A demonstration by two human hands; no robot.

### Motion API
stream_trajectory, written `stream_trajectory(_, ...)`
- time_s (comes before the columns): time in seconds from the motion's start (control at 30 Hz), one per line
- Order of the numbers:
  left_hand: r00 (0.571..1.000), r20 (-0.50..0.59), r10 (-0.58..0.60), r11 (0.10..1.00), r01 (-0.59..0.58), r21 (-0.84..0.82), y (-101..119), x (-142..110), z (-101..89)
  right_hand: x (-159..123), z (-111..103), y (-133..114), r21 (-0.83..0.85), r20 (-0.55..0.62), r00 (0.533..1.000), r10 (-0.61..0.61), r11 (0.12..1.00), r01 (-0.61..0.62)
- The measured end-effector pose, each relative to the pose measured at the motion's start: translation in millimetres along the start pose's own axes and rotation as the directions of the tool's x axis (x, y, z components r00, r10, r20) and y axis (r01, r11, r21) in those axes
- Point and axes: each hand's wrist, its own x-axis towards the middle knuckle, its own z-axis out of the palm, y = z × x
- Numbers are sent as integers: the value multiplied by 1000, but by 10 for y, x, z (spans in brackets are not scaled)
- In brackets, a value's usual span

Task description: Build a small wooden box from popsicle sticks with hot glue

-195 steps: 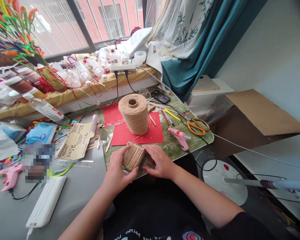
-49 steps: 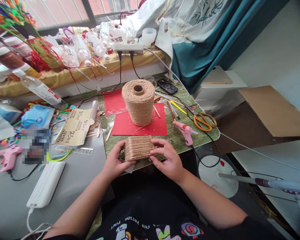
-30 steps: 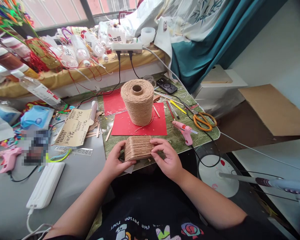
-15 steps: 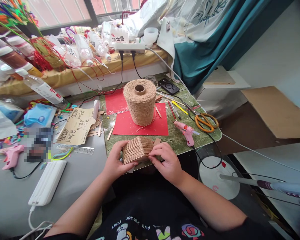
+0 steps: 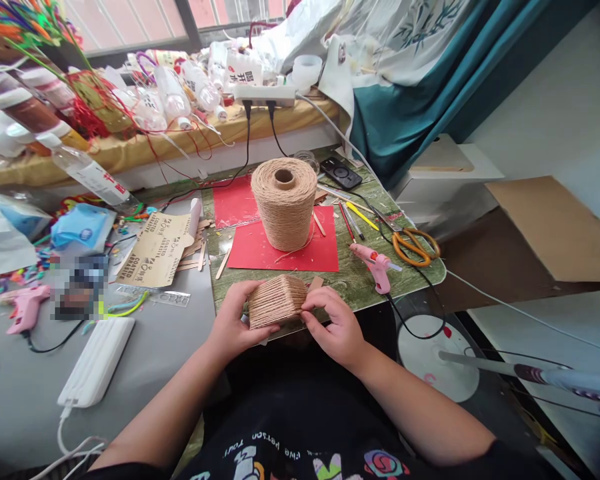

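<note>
A small box-like piece covered in rows of jute twine [image 5: 276,301] is held over the table's front edge. My left hand [image 5: 237,317] grips its left side, thumb and fingers closed around it. At its right edge the fingers of my right hand [image 5: 334,327] are pinched together; what lies between the fingertips is too small to make out, though they touch the piece's edge. A flat wooden strip [image 5: 316,284] shows just behind my right fingers. Beyond the piece stands a large spool of jute twine [image 5: 284,207] on red sheets [image 5: 245,257].
Right of the spool lie a pink glue gun [image 5: 377,267], orange-handled scissors [image 5: 414,247], a yellow pen [image 5: 363,215] and a black phone [image 5: 341,173]. Leftward are sandpaper [image 5: 155,250], another pink glue gun [image 5: 27,307] and a white power strip [image 5: 96,363]. Bottles crowd the sill.
The camera view has shifted slightly, so everything appears a little further right. Both hands keep their hold on the twine-covered piece, with hardly any movement.
</note>
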Motion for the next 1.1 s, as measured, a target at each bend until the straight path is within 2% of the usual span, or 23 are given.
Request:
stream_trajectory(0.2,1000,19,6,1000,-7,27,67,25,-26,-7,-4,-7,3,-13,1000,-27,1000,27)
stream_trajectory(0.43,998,43,34,989,-40,142,184,82,-169,-5,26,-13,30,0,1000,-1,1000,1)
stream_trajectory(0.6,985,110,130,974,-148,171,334,204,-281,-16,61,55,32,19,999,38,999,-39)
stream_trajectory(0.7,952,182,245,957,-268,112,466,371,-333,-12,71,75,37,27,998,50,998,-51)
stream_trajectory(0.8,896,299,328,940,-340,-10,564,582,-369,-1,68,70,61,49,997,58,996,-61)
stream_trajectory(0.9,830,403,386,922,-364,-132,604,773,-382,2,67,64,76,53,996,72,994,-76)
stream_trajectory(1.0,784,461,417,908,-387,-163,593,884,-360,1,76,74,78,54,994,93,992,-97)
stream_trajectory(1.1,771,471,428,903,-386,-188,544,908,-298,5,85,94,76,60,993,104,991,-109)
